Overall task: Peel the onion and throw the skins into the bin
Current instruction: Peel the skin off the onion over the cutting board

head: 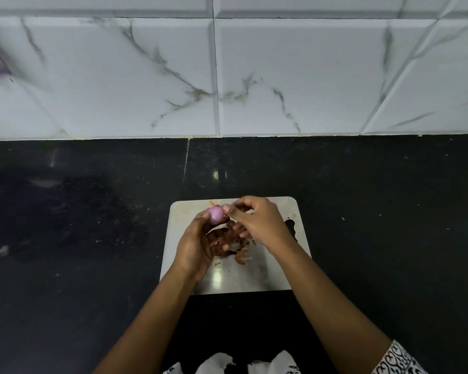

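Your left hand cups the onion above the board, steadying it; your right hand grip pinches narrow at its top, likely on skin. Skins pile below.

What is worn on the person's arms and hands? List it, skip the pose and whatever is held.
Both hands are bare: the left hand and the right hand show no gloves, and no rings or bangles are visible. Both forearms are uncovered. Only on the right arm does a sleeve show at the frame's lower edge: white fabric with a black scrolling print. No sleeve is visible on the left arm.
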Action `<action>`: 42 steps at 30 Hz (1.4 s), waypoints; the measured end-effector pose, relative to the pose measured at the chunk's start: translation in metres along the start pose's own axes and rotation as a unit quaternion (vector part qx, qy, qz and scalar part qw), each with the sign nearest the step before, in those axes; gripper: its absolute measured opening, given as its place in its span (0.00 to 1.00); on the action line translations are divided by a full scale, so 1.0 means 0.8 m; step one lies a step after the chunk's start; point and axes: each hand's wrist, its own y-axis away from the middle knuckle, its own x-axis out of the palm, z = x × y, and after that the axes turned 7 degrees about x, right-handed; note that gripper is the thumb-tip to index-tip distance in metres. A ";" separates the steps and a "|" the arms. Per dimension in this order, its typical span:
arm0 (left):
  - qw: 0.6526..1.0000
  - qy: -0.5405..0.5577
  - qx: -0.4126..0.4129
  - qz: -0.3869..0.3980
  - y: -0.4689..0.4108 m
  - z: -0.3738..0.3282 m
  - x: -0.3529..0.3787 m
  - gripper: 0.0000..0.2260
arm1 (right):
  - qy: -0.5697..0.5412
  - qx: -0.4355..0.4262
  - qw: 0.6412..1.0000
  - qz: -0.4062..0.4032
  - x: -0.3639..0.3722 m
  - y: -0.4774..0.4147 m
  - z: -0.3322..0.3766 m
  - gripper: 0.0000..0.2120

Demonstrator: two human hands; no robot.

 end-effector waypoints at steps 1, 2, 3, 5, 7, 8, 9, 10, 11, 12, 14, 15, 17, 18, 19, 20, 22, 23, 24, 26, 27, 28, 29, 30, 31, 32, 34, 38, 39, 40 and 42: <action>1.000 -0.020 0.008 0.006 0.001 0.001 0.000 0.15 | 0.000 -0.002 1.000 -0.003 0.002 0.000 -0.001 0.10; 0.999 -0.034 0.014 0.009 0.003 0.001 0.000 0.14 | -0.009 -0.001 1.000 -0.006 0.003 -0.001 -0.001 0.09; 0.999 -0.040 0.019 0.006 0.004 0.000 -0.001 0.13 | -0.023 0.005 1.000 -0.006 0.003 -0.001 0.000 0.07; 0.998 -0.051 0.027 -0.004 0.006 -0.004 -0.004 0.12 | -0.047 0.024 0.999 0.001 0.001 -0.003 0.003 0.05; 0.998 -0.053 0.031 -0.011 0.006 -0.007 -0.005 0.12 | -0.047 0.033 0.998 0.012 -0.001 -0.003 0.005 0.04; 0.998 -0.055 0.034 -0.015 0.005 -0.008 -0.004 0.11 | -0.043 0.032 0.998 0.018 -0.001 -0.002 0.005 0.03; 0.997 -0.058 0.037 -0.019 0.005 -0.010 -0.004 0.12 | -0.039 0.030 0.999 0.023 0.001 -0.001 0.005 0.04; 0.997 -0.065 0.041 -0.021 0.003 -0.012 -0.003 0.13 | -0.037 0.026 0.999 0.027 0.002 0.000 0.005 0.05; 0.996 -0.069 0.044 -0.023 0.003 -0.014 -0.003 0.14 | -0.038 0.024 0.999 0.027 0.004 0.001 0.005 0.06; 0.996 -0.072 0.046 -0.024 0.002 -0.015 -0.003 0.15 | -0.040 0.022 0.999 0.025 0.005 0.001 0.004 0.06; 0.996 -0.072 0.044 -0.024 0.000 -0.018 -0.005 0.16 | -0.054 0.023 0.998 0.022 0.004 0.002 0.004 0.06; 0.996 -0.072 0.040 -0.022 -0.001 -0.019 -0.007 0.17 | -0.070 0.024 0.997 0.025 0.003 0.002 0.005 0.06; 0.997 -0.064 0.033 -0.020 -0.002 -0.020 -0.010 0.17 | -0.099 0.024 0.994 0.035 0.001 0.003 0.007 0.04; 0.998 -0.055 0.031 -0.018 -0.002 -0.019 -0.013 0.17 | -0.103 0.022 0.994 0.032 0.000 0.003 0.007 0.04; 0.998 -0.046 0.028 -0.014 -0.001 -0.020 -0.014 0.16 | -0.095 0.017 0.995 0.019 0.000 0.000 0.006 0.03; 0.999 -0.039 0.026 -0.008 0.000 -0.019 -0.015 0.16 | -0.077 0.011 0.997 -0.002 0.000 -0.003 0.003 0.03; 1.000 -0.013 0.020 -0.002 0.004 -0.019 -0.011 0.16 | -0.009 -0.012 0.999 -0.053 -0.002 -0.011 -0.004 0.04; 1.000 0.007 0.017 -0.005 0.005 -0.019 -0.009 0.16 | 0.038 -0.028 0.996 -0.072 -0.003 -0.013 -0.007 0.05; 0.999 0.027 0.013 -0.013 0.005 -0.017 -0.009 0.16 | 0.090 -0.044 0.992 -0.082 -0.006 -0.015 -0.010 0.05; 0.997 0.066 -0.012 -0.028 0.004 -0.014 -0.010 0.10 | 0.207 -0.069 0.973 -0.069 -0.010 -0.014 -0.013 0.06; 0.995 0.083 -0.033 -0.037 0.005 -0.014 -0.010 0.07 | 0.262 -0.077 0.961 -0.049 -0.011 -0.013 -0.015 0.08; 0.993 0.098 -0.049 -0.045 0.003 -0.011 -0.013 0.07 | 0.305 -0.084 0.948 -0.031 -0.011 -0.012 -0.016 0.10; 0.991 0.110 -0.064 -0.047 0.002 -0.011 -0.014 0.09 | 0.335 -0.095 0.937 -0.024 -0.011 -0.011 -0.017 0.10; 0.989 0.116 -0.072 -0.051 0.001 -0.011 -0.016 0.10 | 0.354 -0.108 0.928 -0.030 -0.011 -0.010 -0.018 0.10; 0.988 0.124 -0.078 -0.054 0.000 -0.012 -0.016 0.10 | 0.362 -0.121 0.923 -0.045 -0.011 -0.009 -0.017 0.10; 0.986 0.131 -0.081 -0.060 -0.002 -0.011 -0.018 0.10 | 0.357 -0.129 0.923 -0.060 -0.011 -0.008 -0.015 0.09; 0.983 0.141 -0.095 -0.075 -0.004 -0.014 -0.018 0.12 | 0.329 -0.141 0.931 -0.079 -0.011 -0.008 -0.011 0.06; 0.971 0.169 -0.142 -0.095 -0.009 -0.020 -0.013 0.16 | 0.297 -0.164 0.937 -0.088 -0.008 -0.011 -0.011 0.09; 0.970 0.171 -0.148 -0.094 -0.010 -0.021 -0.012 0.17 | 0.278 -0.171 0.942 -0.082 -0.008 -0.012 -0.012 0.08; 0.969 0.170 -0.150 -0.095 -0.011 -0.021 -0.011 0.19 | 0.248 -0.180 0.949 -0.073 -0.009 -0.011 -0.012 0.07; 0.969 0.170 -0.151 -0.097 -0.013 -0.021 -0.011 0.21 | 0.179 -0.206 0.960 -0.059 -0.009 -0.007 -0.009 0.07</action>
